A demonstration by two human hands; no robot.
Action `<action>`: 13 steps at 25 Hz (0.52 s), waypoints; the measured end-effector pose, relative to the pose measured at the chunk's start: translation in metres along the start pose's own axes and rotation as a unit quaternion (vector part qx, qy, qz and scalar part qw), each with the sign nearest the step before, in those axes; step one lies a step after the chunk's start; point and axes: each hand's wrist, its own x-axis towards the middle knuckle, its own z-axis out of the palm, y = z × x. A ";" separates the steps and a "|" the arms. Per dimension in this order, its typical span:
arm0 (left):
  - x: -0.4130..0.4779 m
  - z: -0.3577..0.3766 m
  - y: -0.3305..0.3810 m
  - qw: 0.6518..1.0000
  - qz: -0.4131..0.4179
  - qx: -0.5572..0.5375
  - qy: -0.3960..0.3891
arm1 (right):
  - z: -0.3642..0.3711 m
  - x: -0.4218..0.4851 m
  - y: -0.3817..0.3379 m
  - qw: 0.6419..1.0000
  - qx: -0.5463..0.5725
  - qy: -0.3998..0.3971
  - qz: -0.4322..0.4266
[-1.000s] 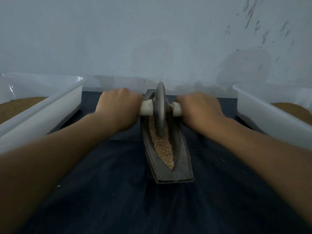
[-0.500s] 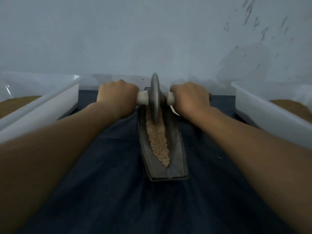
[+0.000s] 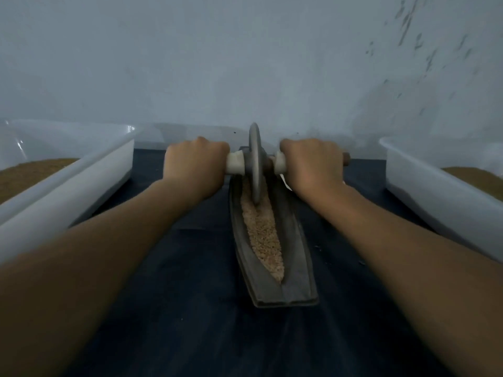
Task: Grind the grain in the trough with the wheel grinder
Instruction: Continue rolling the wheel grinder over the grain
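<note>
Pale blue-grey wall (image 3: 217,63) fills the back, with dark specks on its right side. Below it lies a dark blue cloth (image 3: 190,308) that covers the work top.

A long grey trough (image 3: 298,257) sits on the cloth in the middle. It is shaped like a thin boat and points away from the person. Pale grain (image 3: 262,235) lies in the groove, from the near tip up to the wheel.

The wheel grinder (image 3: 255,161) stands upright at the far end of the trough. Its bottom edge is down in the grain. A handle goes through the middle of the wheel and sticks out on both sides, with a white piece (image 3: 235,163) next to the wheel on each side.

The left hand (image 3: 194,164) grips the handle on the left of the wheel, with its fingers curled tight round it. The right hand (image 3: 313,164) grips the handle on the right in the same way. A brown handle tip (image 3: 346,159) pokes out past the right hand. Both arms reach straight out.

A white tub (image 3: 81,186) sits on the left of the cloth, and another white tub (image 3: 424,191) sits on the right. Each one has brown powder (image 3: 30,172) in it. Both tubs are well apart from the trough.
</note>
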 end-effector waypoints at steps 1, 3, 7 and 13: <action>0.008 0.000 0.000 1.000 -0.003 -0.006 -0.015 | 0.000 0.009 -0.002 1.000 0.003 -0.017 -0.001; -0.005 -0.008 0.000 0.999 0.018 -0.018 -0.047 | -0.011 -0.001 0.004 0.998 0.005 -0.049 -0.033; -0.074 -0.025 -0.017 0.991 0.110 -0.003 0.079 | -0.031 -0.074 0.027 0.991 -0.007 0.059 -0.121; -0.026 -0.011 0.005 0.997 0.038 0.058 0.034 | -0.001 -0.031 0.009 0.999 0.028 0.020 -0.024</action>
